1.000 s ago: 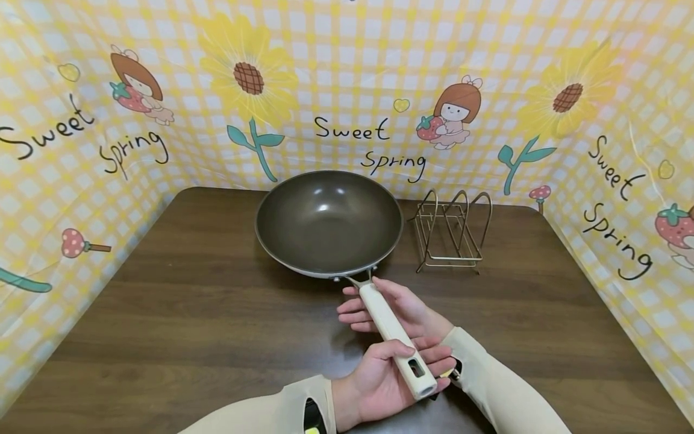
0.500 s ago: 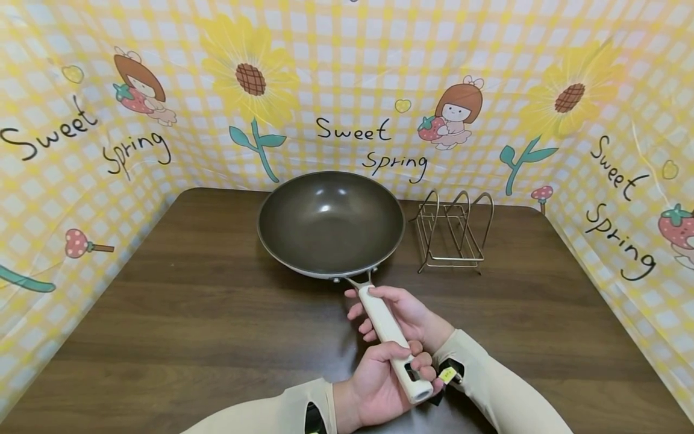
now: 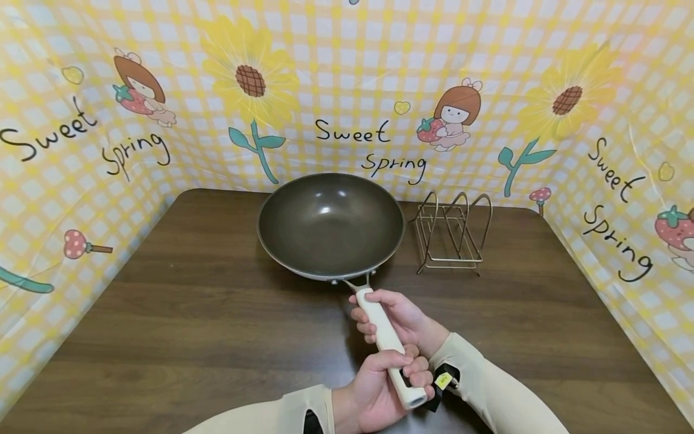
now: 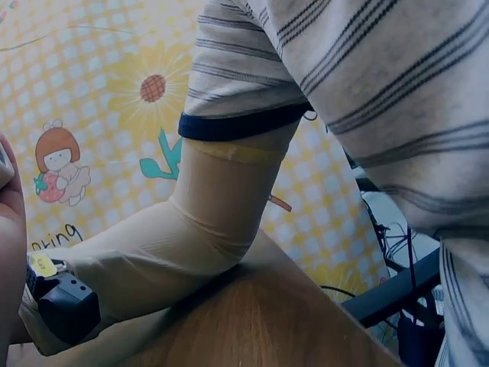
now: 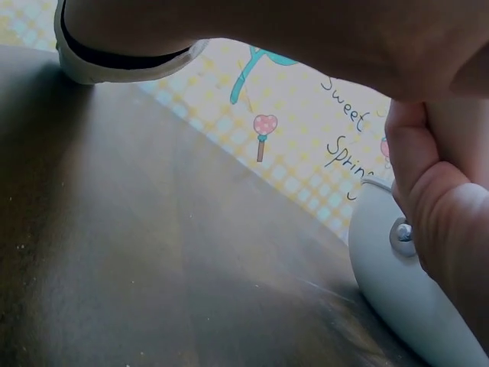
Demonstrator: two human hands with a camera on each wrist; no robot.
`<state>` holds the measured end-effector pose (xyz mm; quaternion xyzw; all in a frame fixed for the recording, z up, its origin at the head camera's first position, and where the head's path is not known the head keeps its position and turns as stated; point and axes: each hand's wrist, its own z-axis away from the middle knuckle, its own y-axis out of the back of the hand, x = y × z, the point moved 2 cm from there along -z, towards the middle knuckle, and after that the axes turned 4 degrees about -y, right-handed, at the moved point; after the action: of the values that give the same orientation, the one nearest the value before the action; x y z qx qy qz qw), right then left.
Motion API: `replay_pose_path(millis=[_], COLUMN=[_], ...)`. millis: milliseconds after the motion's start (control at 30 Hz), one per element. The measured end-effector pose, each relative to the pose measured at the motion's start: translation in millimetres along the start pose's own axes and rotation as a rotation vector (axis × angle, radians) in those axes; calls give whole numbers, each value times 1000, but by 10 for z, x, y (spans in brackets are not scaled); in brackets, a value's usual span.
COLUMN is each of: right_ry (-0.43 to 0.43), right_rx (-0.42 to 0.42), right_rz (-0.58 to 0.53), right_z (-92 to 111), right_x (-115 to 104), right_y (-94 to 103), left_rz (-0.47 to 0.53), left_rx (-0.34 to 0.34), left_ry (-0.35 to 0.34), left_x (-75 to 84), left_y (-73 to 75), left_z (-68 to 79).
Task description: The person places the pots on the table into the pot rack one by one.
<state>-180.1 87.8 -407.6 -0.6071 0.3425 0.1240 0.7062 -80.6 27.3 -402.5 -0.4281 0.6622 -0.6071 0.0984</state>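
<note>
A deep dark-coated frying pan [image 3: 332, 226] with a pale outside stands on the brown table, its white handle [image 3: 381, 322] slanting toward the front right. Near the end of the handle my left hand [image 3: 379, 386] grips it, thumb on top and fingers curled up round the far side. Farther up, close to the metal bracket, my right hand [image 3: 401, 316] grips the same handle with its thumb along the top. The right wrist view shows the pan's pale side [image 5: 397, 267] and a rivet beside curled fingers. In the left wrist view only a sliver of hand [image 4: 11, 252] shows.
A wire rack [image 3: 452, 232] with several arched loops stands just right of the pan. A yellow checked cloth [image 3: 347, 78] with printed flowers hangs behind and along both sides of the wooden table [image 3: 190, 313].
The fingers of both hands, extended beneath the handle earlier, have curled round it. The handle end has dipped slightly toward the front; the pan's body has hardly moved.
</note>
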Motion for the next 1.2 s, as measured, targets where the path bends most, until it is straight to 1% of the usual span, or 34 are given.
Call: replay_pose_path(millis=[167,400,533,633,800,1000,1200], right_ry=[9,29,35,45,71,117,145], right_rx=[-16,-15,-25,-46,-92,-156,-185], right_rz=[2,4,6,25,75,112,126], right_z=[-3,23,31,42,61,77,72], right_x=[1,4,6,-3,-30,-68,-149], right_y=[0,7,10,-3,-56,-134,-184], left_rz=[-31,-61,-97,-146,-222,-277,-331], left_rx=[-34,-26,-32,-49,-101,-146,-144], left_ry=[-8,11,21,20,15,-1,-6], left_x=[4,0,-15,-28,-51,-70,-16], left_y=[25,43,64,83,108,112,99], left_z=[-12,-12,-6,0,12,30,11])
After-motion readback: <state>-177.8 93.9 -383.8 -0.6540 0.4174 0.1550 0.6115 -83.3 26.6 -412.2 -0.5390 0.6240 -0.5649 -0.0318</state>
